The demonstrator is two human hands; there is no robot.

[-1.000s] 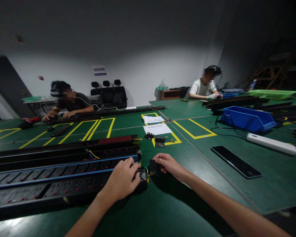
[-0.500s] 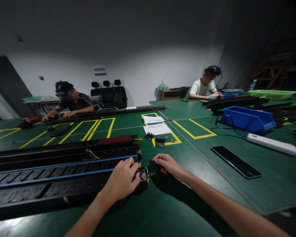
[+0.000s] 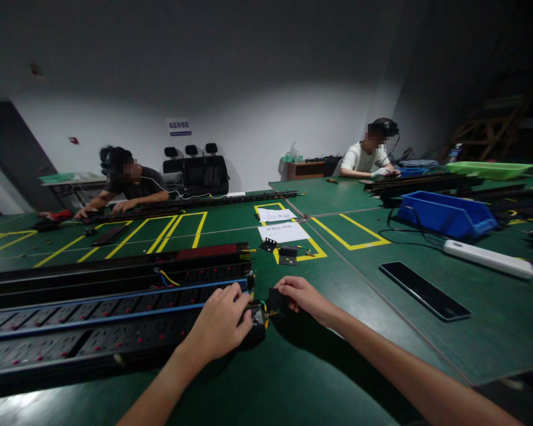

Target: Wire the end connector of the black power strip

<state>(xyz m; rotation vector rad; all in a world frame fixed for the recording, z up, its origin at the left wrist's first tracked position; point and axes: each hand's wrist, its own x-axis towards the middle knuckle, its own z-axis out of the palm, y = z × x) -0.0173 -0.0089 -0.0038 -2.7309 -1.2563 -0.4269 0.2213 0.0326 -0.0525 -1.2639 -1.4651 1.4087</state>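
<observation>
My left hand (image 3: 224, 316) lies over the near end of a long black power strip (image 3: 137, 332), its thumb and fingers gripping the sides. The strip carries a row of sockets with small red parts. From its end come yellow and green wires (image 3: 265, 313). Just right of that end, my right hand (image 3: 301, 297) pinches a small black end plate (image 3: 276, 300) between thumb and fingers. The plate is beside the wires; whether it touches them I cannot tell. Two similar black brackets (image 3: 288, 255) lie farther back, with a short yellow wire by them.
More socket strips with blue edges (image 3: 115, 315) lie alongside. White papers (image 3: 284, 232) sit inside yellow tape lines. At right are a phone (image 3: 424, 291), a white extension socket (image 3: 488, 258) and a blue bin (image 3: 446, 214). Two co-workers (image 3: 135, 186) sit across the green table (image 3: 355, 349).
My hands, the strip and the end plate hold the same position. The co-worker at the right has shifted their hands slightly.
</observation>
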